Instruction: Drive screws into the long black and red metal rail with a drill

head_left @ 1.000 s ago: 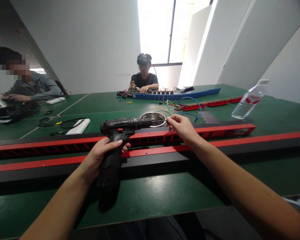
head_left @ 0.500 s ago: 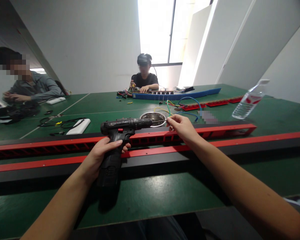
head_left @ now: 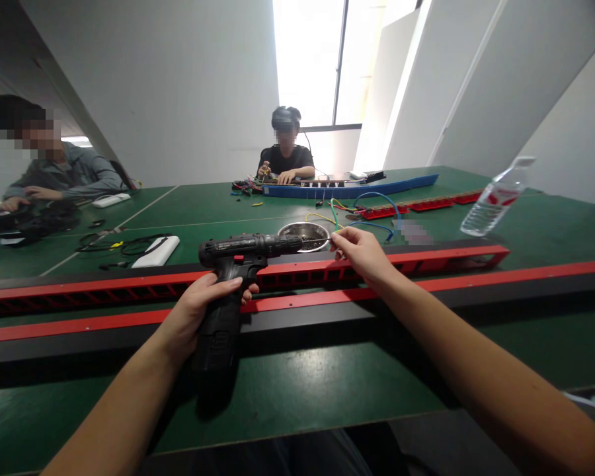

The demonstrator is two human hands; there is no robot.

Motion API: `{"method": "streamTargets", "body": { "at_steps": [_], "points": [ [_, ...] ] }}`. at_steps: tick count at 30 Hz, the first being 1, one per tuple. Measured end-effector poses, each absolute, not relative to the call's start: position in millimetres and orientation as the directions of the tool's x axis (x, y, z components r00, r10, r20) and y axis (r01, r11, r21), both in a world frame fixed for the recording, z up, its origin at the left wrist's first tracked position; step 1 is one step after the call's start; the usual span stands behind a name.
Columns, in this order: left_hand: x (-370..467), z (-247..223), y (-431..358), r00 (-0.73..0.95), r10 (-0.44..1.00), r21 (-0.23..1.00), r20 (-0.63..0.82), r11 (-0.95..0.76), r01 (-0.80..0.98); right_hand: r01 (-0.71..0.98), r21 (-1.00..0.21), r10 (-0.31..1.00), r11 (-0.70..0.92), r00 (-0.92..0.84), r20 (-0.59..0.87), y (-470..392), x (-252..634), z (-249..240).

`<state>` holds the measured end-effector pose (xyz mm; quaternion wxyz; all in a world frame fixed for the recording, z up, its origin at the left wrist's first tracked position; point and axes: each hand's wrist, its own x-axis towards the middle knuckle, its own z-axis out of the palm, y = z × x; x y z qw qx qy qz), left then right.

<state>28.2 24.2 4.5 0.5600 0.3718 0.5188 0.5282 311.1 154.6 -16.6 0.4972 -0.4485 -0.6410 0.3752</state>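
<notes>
My left hand (head_left: 205,307) is wrapped round the grip of a black cordless drill (head_left: 228,251), which points to the right. From its chuck a thin metal driver bit (head_left: 320,240) sticks out. The thumb and fingers of my right hand (head_left: 359,251) pinch the bit's far end; whether a screw sits between them is too small to tell. Just behind the bit stands a metal bowl (head_left: 283,231) with small dark pieces in it. Below the drill run two long red-and-black rails (head_left: 302,302), lying side by side across the table.
A tilted-looking water bottle (head_left: 496,198) stands at the right. Loose coloured wires (head_left: 371,225) and red strips (head_left: 431,205) lie behind the bowl. A white power bank (head_left: 156,252) with a black cable is at the left. Two people sit across the green table (head_left: 297,396), one behind a blue rail (head_left: 352,192).
Both my hands and the drill have stayed almost still. At the left, the person in grey has shifted their hands slightly apart.
</notes>
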Motion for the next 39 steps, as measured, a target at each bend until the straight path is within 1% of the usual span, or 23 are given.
{"method": "streamTargets", "body": {
  "at_steps": [18, 30, 32, 34, 37, 39],
  "points": [
    [28.7, 5.2, 23.9, -0.098, 0.976, 0.966, -0.194, 0.173, -0.19, 0.218, -0.921, 0.947, 0.322, -0.097, 0.308, 154.1, 310.8, -15.8],
    [28.6, 4.8, 23.3, -0.086, 0.976, 0.963, -0.201, 0.18, -0.201, 0.199, -0.929, 0.95, 0.311, -0.096, 0.297, 152.2, 310.2, -14.9],
    [27.3, 3.2, 24.2, -0.072, 0.977, 0.965, -0.203, 0.187, -0.184, 0.161, -0.943, 0.956, 0.289, -0.089, 0.278, 153.0, 310.3, -15.9],
    [25.9, 2.2, 24.3, -0.055, 0.979, 0.97, -0.197, 0.187, -0.152, 0.071, -0.971, 0.971, 0.228, -0.091, 0.221, 154.0, 311.3, -16.9],
    [24.2, 3.6, 20.9, -0.049, 0.991, 0.988, -0.126, 0.121, -0.099, -0.128, -0.99, 0.98, 0.064, -0.182, 0.087, 154.4, 314.1, -16.2],
    [22.9, 7.5, 16.0, -0.058, 0.996, 0.996, -0.063, 0.059, -0.068, -0.209, -0.977, 0.964, -0.032, -0.263, 0.025, 153.3, 315.8, -13.9]
  ]
}}
